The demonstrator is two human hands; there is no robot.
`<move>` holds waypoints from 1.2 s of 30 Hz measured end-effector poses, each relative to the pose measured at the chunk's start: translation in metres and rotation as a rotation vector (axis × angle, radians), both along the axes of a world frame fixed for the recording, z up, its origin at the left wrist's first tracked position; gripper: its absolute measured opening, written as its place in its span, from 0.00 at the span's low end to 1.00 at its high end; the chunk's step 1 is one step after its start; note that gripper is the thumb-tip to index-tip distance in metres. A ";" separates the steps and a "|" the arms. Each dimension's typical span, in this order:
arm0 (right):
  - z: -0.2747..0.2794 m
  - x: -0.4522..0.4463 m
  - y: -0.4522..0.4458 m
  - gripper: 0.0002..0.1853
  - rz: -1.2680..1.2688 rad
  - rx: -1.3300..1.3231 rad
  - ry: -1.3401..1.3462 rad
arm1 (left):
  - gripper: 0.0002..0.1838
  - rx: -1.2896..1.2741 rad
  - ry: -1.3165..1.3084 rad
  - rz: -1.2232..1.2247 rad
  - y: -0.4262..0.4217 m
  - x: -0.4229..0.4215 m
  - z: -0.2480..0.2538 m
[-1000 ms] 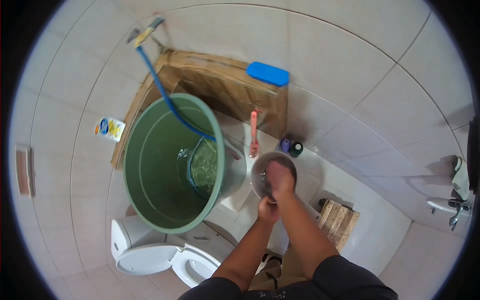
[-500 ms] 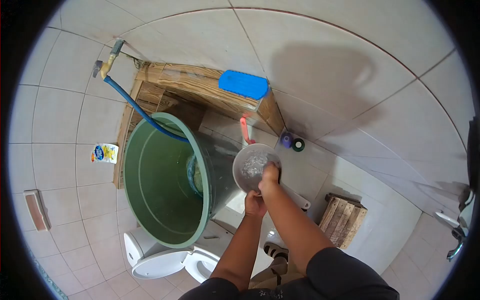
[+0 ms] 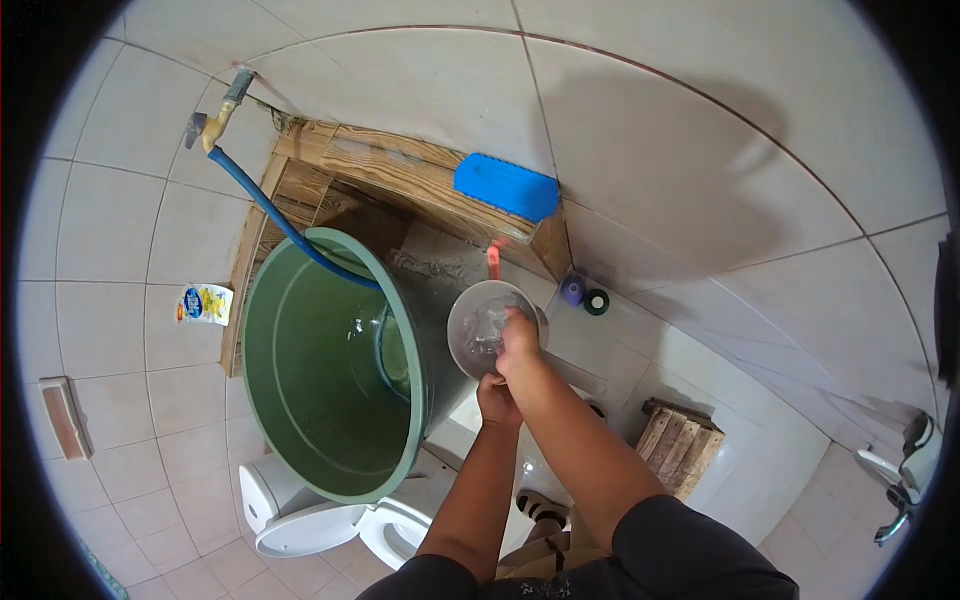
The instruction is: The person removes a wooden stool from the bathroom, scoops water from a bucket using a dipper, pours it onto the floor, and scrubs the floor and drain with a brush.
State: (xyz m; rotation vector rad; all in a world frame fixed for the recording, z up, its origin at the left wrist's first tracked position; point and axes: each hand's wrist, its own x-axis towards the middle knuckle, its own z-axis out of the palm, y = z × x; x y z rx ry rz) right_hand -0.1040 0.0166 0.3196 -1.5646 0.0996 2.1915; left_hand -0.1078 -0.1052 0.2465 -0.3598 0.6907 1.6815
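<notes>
A round white tub [image 3: 455, 335] with water sloshing inside is right of the big green barrel, its opening facing up. My left hand [image 3: 497, 400] is closed on the tub's near rim. Inside the tub, my right hand [image 3: 520, 342] reaches into the moving water; its fingertips are hidden by water and blur. Behind the tub, a coral handle [image 3: 493, 262] sticks up, its other end hidden. A streak of splashing water [image 3: 440, 266] shows between the barrel and the wood-patterned ledge.
The green barrel [image 3: 262, 400] stands left, a blue hose [image 3: 265, 205] running into it from the tap [image 3: 212, 125]. A blue brush [image 3: 507, 187] lies on the wood-patterned ledge [image 3: 400, 165]. Purple and green-black bottles [image 3: 572, 290] stand by the wall. A wooden stool [image 3: 680, 445] and toilet [image 3: 310, 530] are nearby.
Both hands and the white tub have shifted slightly left and up in view. My right hand has moved within the tub, and a splash of water has appeared beside the barrel.
</notes>
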 end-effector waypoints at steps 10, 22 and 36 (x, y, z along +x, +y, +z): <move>-0.042 -0.024 -0.006 0.23 0.076 0.236 0.572 | 0.16 -0.128 0.055 0.094 0.025 0.011 0.012; 0.043 0.106 -0.003 0.31 0.794 1.698 -0.705 | 0.30 -0.043 0.174 -0.038 0.009 0.002 0.036; 0.154 0.310 -0.181 0.09 0.538 0.544 -0.045 | 0.43 -0.117 0.098 -0.671 -0.097 0.120 0.156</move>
